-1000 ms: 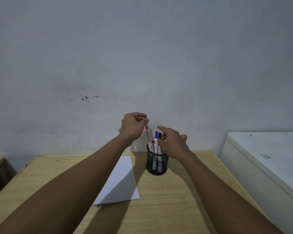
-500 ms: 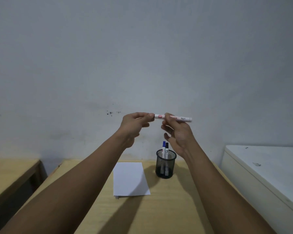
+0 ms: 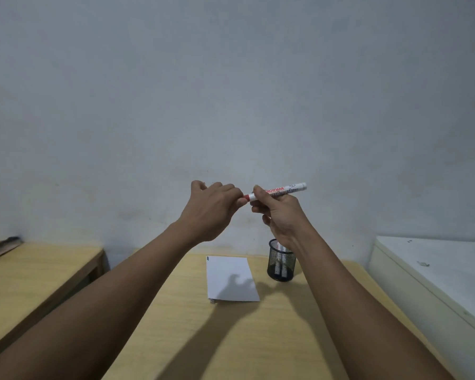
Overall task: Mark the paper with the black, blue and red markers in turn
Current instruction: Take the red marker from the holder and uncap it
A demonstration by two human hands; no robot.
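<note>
I hold the red marker [image 3: 283, 191] level in the air, high above the table. My right hand [image 3: 279, 213] grips its white barrel near the left end. My left hand [image 3: 213, 208] pinches the red cap [image 3: 246, 198] at that end. The white paper [image 3: 231, 278] lies flat on the wooden table [image 3: 231, 338], with small dark marks at its far left corner. To its right stands a black mesh pen cup [image 3: 281, 264] with two markers in it; my right wrist hides their caps.
A second wooden table [image 3: 33, 272] stands to the left across a gap, with a dark flat object [image 3: 0, 246] at its far edge. A white cabinet top [image 3: 433, 272] sits to the right. A grey wall rises close behind.
My left hand lifted the red marker out of the cup and turned it level. My right hand left the cup and gripped the barrel. A sliver of red now shows at my left fingertips.
</note>
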